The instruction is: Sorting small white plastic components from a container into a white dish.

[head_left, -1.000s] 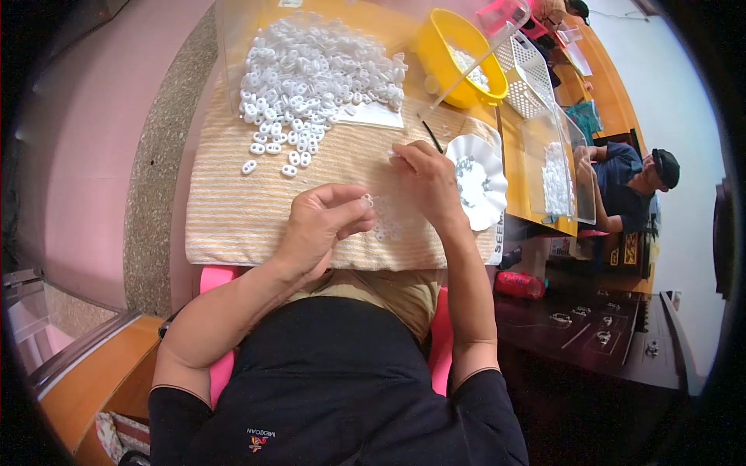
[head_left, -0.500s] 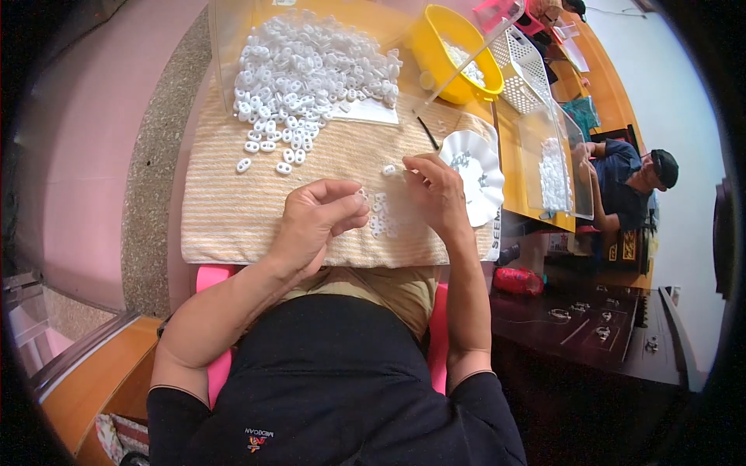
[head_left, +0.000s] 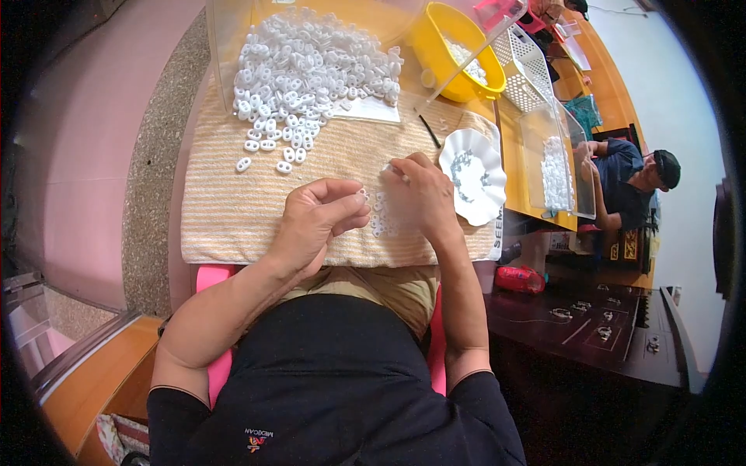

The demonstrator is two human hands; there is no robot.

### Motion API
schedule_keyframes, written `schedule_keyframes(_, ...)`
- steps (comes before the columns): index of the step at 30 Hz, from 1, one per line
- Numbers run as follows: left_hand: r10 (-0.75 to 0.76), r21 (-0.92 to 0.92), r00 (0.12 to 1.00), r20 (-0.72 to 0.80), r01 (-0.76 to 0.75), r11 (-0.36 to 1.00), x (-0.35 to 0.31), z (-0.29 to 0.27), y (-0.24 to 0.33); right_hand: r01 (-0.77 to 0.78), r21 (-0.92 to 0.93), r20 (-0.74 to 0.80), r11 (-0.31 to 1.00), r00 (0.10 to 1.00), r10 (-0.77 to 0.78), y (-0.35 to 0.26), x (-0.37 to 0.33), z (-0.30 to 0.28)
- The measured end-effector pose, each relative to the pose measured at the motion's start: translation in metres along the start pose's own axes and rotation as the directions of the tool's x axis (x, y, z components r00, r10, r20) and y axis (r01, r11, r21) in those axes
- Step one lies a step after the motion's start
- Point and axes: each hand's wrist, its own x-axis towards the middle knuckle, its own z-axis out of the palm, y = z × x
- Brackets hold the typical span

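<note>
My left hand [head_left: 322, 213] is closed in a pinch above the striped towel [head_left: 225, 210], with a small white plastic piece [head_left: 363, 193] at its fingertips. My right hand [head_left: 426, 190] reaches in from the other side. Its thumb and fingers close on a white oval plastic piece [head_left: 388, 168] that they partly cover. Between the hands lie several small white pieces with holes [head_left: 378, 220], some hidden beneath the right hand. A fluted white dish [head_left: 486, 200] with small grey bits in it stands just right of that hand.
A heap of white two-holed oval pieces [head_left: 311, 66] spills from a clear bin [head_left: 220, 58] at the back left. A black stick [head_left: 429, 130], a yellow basin [head_left: 431, 39] and a white perforated basket [head_left: 522, 50] are farther right. A co-worker [head_left: 625, 175] sits beyond another clear bin [head_left: 579, 167].
My right hand has moved left and slightly down onto the oval piece, its fingers closing around it. My left hand keeps its pinch in the same place.
</note>
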Motion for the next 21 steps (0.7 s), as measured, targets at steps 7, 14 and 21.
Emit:
schedule_keyframes(7, 0.004, -0.006, 1.000, 0.011, -0.004, 1.000, 0.000, -0.003, 0.000, 0.106, 0.070, -0.051, 0.992, 0.993, -0.103, -0.006, 0.004, 0.009)
schedule_keyframes(14, 0.011, -0.011, 1.000, 0.021, -0.011, 1.000, 0.000, -0.002, -0.001, 0.170, 0.080, -0.050, 0.982, 0.985, -0.166, -0.006, 0.003, 0.013)
schedule_keyframes(21, 0.006, -0.002, 1.000, 0.019, -0.006, 1.000, 0.000, -0.003, 0.000, 0.155, 0.112, -0.075, 0.981, 0.986, -0.147, 0.001, -0.001, 0.009)
